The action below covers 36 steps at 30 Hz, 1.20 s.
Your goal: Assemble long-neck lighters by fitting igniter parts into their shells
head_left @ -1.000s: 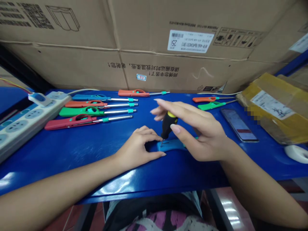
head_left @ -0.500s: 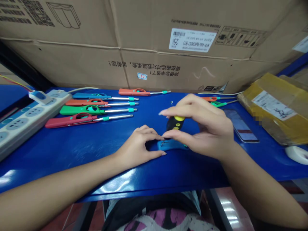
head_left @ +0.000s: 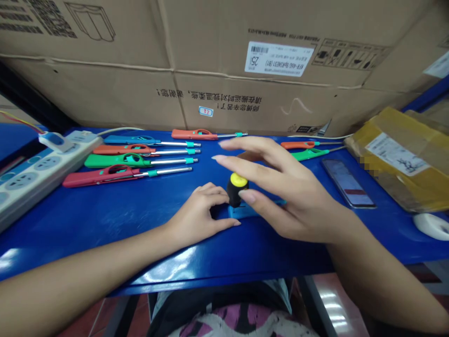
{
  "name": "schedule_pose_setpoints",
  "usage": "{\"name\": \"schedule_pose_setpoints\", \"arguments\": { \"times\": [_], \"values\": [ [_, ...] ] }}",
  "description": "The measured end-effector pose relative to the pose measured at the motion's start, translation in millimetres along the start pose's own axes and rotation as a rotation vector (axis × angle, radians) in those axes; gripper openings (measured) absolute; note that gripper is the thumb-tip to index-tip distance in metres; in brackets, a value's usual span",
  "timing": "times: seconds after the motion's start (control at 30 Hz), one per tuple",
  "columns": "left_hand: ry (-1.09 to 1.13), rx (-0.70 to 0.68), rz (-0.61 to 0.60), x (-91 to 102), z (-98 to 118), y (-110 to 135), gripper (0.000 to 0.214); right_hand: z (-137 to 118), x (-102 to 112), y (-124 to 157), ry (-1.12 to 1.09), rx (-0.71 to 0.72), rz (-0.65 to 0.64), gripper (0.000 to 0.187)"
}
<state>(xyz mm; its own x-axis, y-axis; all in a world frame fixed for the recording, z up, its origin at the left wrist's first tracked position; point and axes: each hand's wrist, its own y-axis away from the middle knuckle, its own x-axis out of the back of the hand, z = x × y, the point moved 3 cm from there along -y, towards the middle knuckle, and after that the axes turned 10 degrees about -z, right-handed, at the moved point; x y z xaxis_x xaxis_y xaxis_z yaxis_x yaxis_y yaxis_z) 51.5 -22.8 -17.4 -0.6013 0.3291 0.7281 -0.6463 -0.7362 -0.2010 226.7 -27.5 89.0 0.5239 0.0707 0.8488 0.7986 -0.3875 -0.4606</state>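
Note:
My left hand lies on the table with thumb and fingers around the near end of a blue lighter, whose far part is hidden under my right hand. A short screwdriver with a black handle and yellow cap stands upright on the lighter's end. My right hand is over it, fingers stretched out and apart. Its thumb tip is at the side of the handle, but whether it touches I cannot tell.
Left lie red, green, orange and blue lighters beside a power strip. Another orange lighter lies behind. Right are two more lighters, a phone, a white mouse and a taped parcel.
The screwdriver has gone from tilted to upright, its top moving left. My right hand's fingers have opened off the handle and spread. My left hand stays in place.

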Motion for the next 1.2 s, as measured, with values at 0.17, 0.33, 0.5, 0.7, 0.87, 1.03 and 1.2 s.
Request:
{"name": "schedule_pose_setpoints", "arguments": {
  "times": [0.17, 0.33, 0.5, 0.7, 0.87, 1.03, 1.2],
  "values": [
    [-0.028, -0.002, 0.025, -0.1, -0.3, 0.3, 0.03, 1.6, -0.8, 0.8, -0.084, -0.016, 0.056, 0.027],
    [-0.036, 0.001, -0.001, 0.5, 0.0, -0.5, 0.033, 7.4, 1.0, -0.1, 0.011, -0.046, 0.121, 0.024],
    [-0.042, -0.003, 0.0, 1.3, 0.6, 0.4, 0.034, 9.1, 0.8, 1.2, -0.083, -0.043, 0.072, 0.029],
    [-0.037, 0.008, -0.001, 0.7, 0.4, -0.6, 0.033, 4.7, 0.1, -0.1, 0.031, -0.018, 0.085, 0.031],
    [-0.037, 0.005, 0.002, 0.6, 0.2, -0.8, 0.033, 6.2, 1.8, 1.0, -0.053, -0.032, 0.081, 0.029],
    [-0.031, 0.025, -0.003, 0.7, 1.2, -0.6, 0.033, 5.8, 0.1, 0.9, 0.035, -0.009, 0.105, 0.03],
    [-0.024, 0.032, -0.008, 1.0, 1.8, -1.3, 0.033, 5.4, 0.7, 0.6, 0.0, -0.053, 0.095, 0.028]
  ]
}}
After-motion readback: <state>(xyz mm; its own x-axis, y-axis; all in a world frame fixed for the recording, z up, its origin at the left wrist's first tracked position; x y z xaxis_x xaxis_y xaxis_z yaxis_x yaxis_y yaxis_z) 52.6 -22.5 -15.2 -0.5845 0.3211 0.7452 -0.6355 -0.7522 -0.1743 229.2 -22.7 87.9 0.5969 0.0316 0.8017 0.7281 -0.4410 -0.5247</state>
